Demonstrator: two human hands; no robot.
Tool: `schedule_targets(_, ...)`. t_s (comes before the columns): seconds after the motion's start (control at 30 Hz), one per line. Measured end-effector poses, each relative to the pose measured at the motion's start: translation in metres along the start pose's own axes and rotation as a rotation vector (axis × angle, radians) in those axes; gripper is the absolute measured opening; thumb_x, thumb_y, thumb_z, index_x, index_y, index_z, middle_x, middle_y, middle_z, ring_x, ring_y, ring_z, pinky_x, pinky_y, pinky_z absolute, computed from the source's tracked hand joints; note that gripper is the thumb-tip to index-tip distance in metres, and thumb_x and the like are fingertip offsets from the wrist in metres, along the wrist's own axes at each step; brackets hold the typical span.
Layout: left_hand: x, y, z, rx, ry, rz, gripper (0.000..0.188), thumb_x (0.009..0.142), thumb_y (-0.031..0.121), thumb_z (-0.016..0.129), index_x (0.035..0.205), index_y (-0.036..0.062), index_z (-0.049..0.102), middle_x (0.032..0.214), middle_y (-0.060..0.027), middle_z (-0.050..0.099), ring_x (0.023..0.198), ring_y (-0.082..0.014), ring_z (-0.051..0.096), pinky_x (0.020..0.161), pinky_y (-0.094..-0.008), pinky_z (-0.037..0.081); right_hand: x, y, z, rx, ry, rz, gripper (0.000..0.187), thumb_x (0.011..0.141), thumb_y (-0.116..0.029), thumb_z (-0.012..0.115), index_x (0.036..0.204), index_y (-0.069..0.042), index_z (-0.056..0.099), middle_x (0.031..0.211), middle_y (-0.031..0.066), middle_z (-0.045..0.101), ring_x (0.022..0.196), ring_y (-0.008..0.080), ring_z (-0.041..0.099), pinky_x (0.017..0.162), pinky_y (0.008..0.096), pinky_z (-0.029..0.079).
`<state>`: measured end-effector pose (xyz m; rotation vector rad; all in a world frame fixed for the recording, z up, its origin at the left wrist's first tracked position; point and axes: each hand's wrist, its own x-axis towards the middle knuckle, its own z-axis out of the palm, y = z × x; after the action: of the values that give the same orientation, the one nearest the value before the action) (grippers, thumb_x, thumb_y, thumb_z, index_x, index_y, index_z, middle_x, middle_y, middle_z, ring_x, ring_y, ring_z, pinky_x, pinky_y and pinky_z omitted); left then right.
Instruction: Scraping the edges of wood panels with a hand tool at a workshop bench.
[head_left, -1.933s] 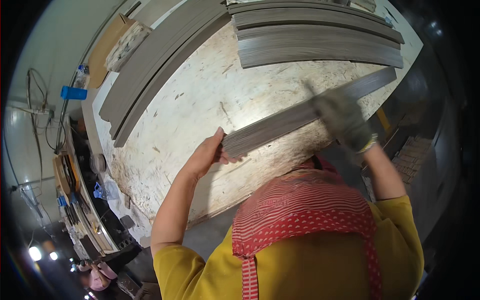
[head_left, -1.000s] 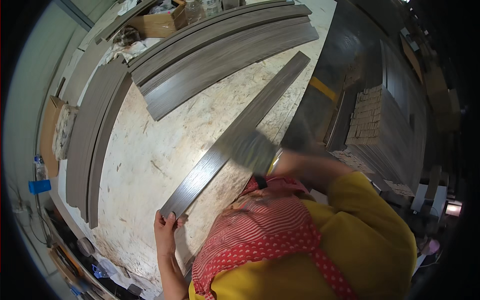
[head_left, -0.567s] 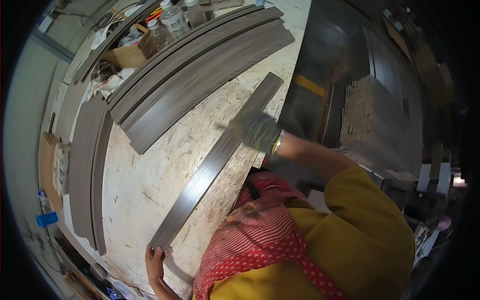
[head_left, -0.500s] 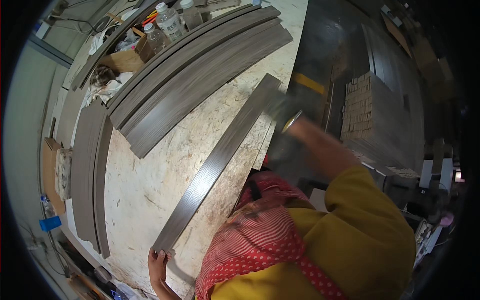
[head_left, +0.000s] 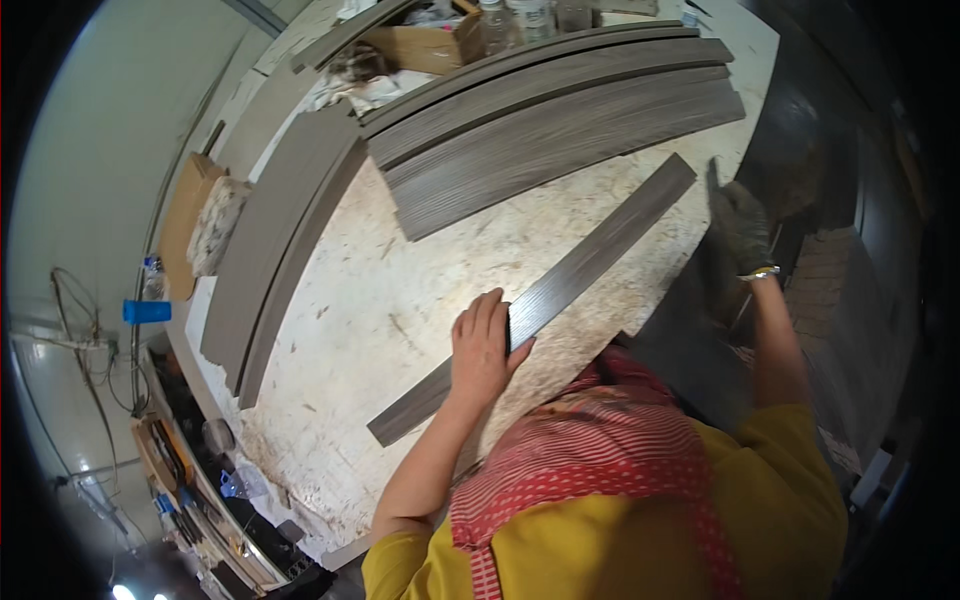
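A narrow grey-brown wood-grain plank (head_left: 578, 272) lies at a slant on the pale, scuffed worktable (head_left: 370, 340). My bare left hand (head_left: 482, 345) is across the plank's middle, fingers over the far edge and thumb at the near one. My right hand (head_left: 742, 228) wears a dark glove and hangs just past the table's right edge, off the plank's far end. Its fingers are closed around a thin dark strip-shaped tool (head_left: 713, 186) that points upward; its exact kind is unclear.
Wider grey planks (head_left: 560, 135) lie side by side at the back, with more planks (head_left: 285, 245) on the left. Behind them are a cardboard box (head_left: 425, 48) and clear bottles (head_left: 497, 25). A blue cup (head_left: 147, 311) sits off the left side. Stacked boards (head_left: 825, 280) stand at right.
My left hand has moved from the plank's near end to its middle. The right hand, blurred before near the far end, is now beyond the table edge. The view has turned.
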<state>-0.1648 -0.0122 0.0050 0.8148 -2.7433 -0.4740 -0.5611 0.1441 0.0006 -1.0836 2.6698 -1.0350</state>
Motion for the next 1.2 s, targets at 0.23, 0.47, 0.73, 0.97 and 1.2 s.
schedule_targets(0.23,-0.082,-0.079,-0.088,0.173,0.101,-0.248,0.064,0.069,0.039,0.076,0.116,0.0017,0.053,0.102,-0.0176,0.059,0.094,-0.0353,0.055,0.083,-0.0432,0.043,-0.013,-0.019,-0.008,0.222,0.032,0.136,0.023,0.088,-0.022,0.059,0.079,-0.002,0.055,0.063,0.0053,0.048,0.059,0.0113,0.042,0.057,0.0301,0.038)
schedule_targets(0.47,-0.156,-0.178,-0.150,0.314,0.353,-0.546,0.064,0.078,0.030,0.071,0.133,0.0075,0.046,0.100,-0.0189,0.052,0.093,-0.0387,0.050,0.082,-0.0454,0.041,-0.032,-0.054,0.013,0.171,-0.184,0.118,0.025,0.087,-0.024,0.059,0.082,0.000,0.056,0.064,0.0090,0.048,0.061,0.0155,0.049,0.060,0.0326,0.040)
schedule_targets(0.73,-0.096,-0.264,-0.121,0.484,0.321,-0.522,0.031,0.090,0.020,0.059,0.119,0.0069,0.058,0.090,-0.0162,0.054,0.084,-0.0356,0.054,0.072,-0.0444,0.043,-0.047,-0.082,0.025,0.164,-0.285,0.153,0.024,0.089,-0.025,0.057,0.084,-0.001,0.058,0.061,0.0095,0.053,0.057,0.0166,0.053,0.057,0.0341,0.041)
schedule_targets(0.97,-0.023,-0.287,-0.111,0.765,0.561,-0.622,0.041,0.082,0.022,0.068,0.118,0.0081,0.057,0.107,-0.0122,0.056,0.097,-0.0360,0.054,0.081,-0.0451,0.045,-0.045,-0.085,0.033,0.123,-0.307,0.182,0.020,0.090,-0.021,0.056,0.082,-0.003,0.059,0.061,0.0078,0.058,0.053,0.0156,0.055,0.054,0.0323,0.043)
schedule_targets(1.2,0.165,-0.184,-0.086,0.240,0.269,-0.099,0.059,0.075,0.031,0.075,0.125,0.0080,0.055,0.123,-0.0135,0.055,0.117,-0.0327,0.048,0.096,-0.0444,0.039,-0.039,-0.076,0.041,0.249,-0.249,0.167,0.018,0.090,-0.017,0.055,0.081,-0.002,0.059,0.060,0.0059,0.057,0.055,0.0131,0.055,0.053,0.0307,0.043)
